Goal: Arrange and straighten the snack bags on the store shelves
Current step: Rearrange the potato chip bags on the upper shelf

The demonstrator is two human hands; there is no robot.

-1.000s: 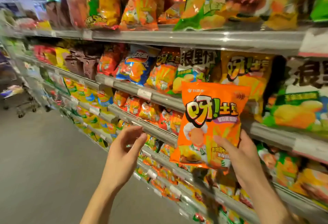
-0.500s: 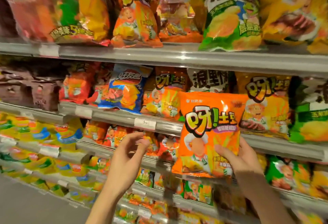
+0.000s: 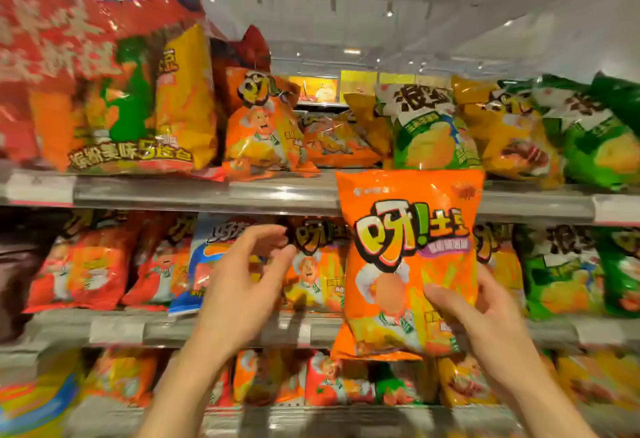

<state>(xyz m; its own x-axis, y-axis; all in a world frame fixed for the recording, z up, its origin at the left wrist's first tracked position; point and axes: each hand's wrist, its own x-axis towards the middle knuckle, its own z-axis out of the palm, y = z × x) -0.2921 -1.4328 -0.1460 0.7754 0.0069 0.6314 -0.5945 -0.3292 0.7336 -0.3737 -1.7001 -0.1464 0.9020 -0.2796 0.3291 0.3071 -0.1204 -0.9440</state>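
An orange snack bag (image 3: 408, 257) with a cartoon chef is held upright in front of the shelves by my right hand (image 3: 485, 326), which grips its lower right corner with the thumb across the front. Its top edge reaches the upper shelf rail (image 3: 207, 193). My left hand (image 3: 242, 285) is raised to the left of the bag, empty, fingers loosely curled, in front of a blue bag (image 3: 207, 264) on the middle shelf. A matching orange bag (image 3: 259, 132) stands on the upper shelf, with flatter orange bags (image 3: 332, 143) lying behind it.
The upper shelf holds a large red multipack (image 3: 86, 91) at left and green and yellow bags (image 3: 433, 132) at right. The middle shelf rail (image 3: 114, 328) fronts red, orange and green bags. More bags fill the bottom shelf (image 3: 311, 382).
The view has swung up and closer to the shelves. My right hand has lifted the orange bag toward the upper shelf; my left hand rose with it, still empty.
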